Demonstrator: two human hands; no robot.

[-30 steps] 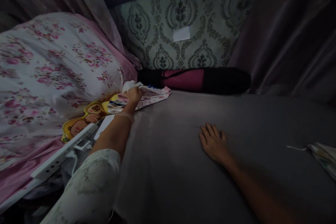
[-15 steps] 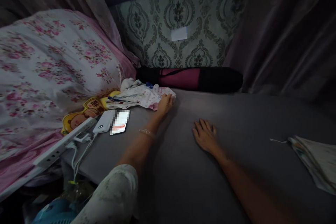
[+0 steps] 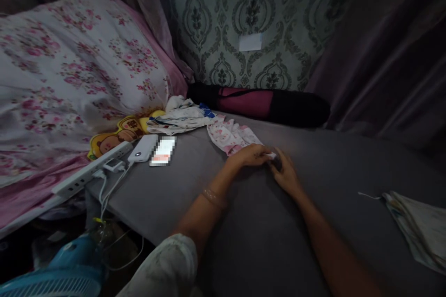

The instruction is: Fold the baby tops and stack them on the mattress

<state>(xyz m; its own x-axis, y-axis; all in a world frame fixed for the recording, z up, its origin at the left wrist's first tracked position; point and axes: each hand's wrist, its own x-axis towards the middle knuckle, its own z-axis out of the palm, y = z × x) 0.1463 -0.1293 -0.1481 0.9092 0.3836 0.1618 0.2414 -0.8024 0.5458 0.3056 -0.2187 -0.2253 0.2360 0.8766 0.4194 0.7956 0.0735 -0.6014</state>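
My left hand [image 3: 256, 154] is closed on the near right end of a white and pink patterned cloth [image 3: 232, 135], which trails back to the left over the grey sheet [image 3: 251, 236]. Close beside it, my right hand [image 3: 286, 174] has its fingers bent toward the same cloth end; blur and shadow hide whether they grip it. Behind the patterned cloth, to the left, lies a pile of crumpled pale cloths [image 3: 184, 118] with a blue patch.
At left are a phone [image 3: 163, 151], a white power bank [image 3: 143, 148], a power strip [image 3: 92, 169] and yellow cushions [image 3: 130, 125]. A blue fan [image 3: 66, 269] stands below. A black and pink roll [image 3: 247, 102] lies by the wall. Folded cloth [image 3: 418, 227] is at right.
My left hand has drawn the patterned cloth rightward and nearer, away from the pile. My right hand has gone from lying flat with fingers spread to bent beside the left. The view has shifted slightly.
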